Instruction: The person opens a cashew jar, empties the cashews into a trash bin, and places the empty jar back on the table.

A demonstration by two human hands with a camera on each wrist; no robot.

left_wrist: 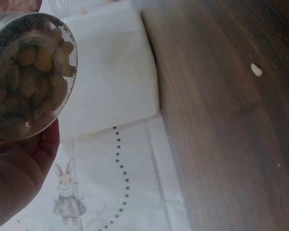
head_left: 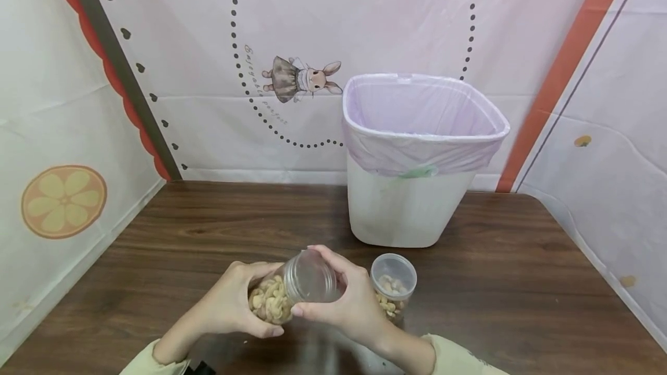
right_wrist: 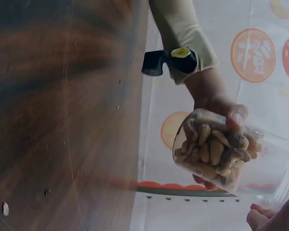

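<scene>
Looking down from the head view, both hands meet over the near edge of the brown desk. The left hand curls round the base of a clear jar of cashews, which lies tipped on its side above the desk, its mouth toward the right. The right hand wraps its fingers round the jar's mouth end. Just beside that hand stands a small open tub with a few cashews in it. Behind it, near the back wall, sits a white bin lined with a pale purple bag.

From the left wrist, the jar's round bottom fills the upper corner, nuts pressed against it, with the palm beneath. A single crumb lies on the desk.

From the right wrist, the left hand grips the jar by its base, thumb on top, with a cream sleeve and dark wrist strap behind. Only fingertips of the right hand show at the corner.
</scene>
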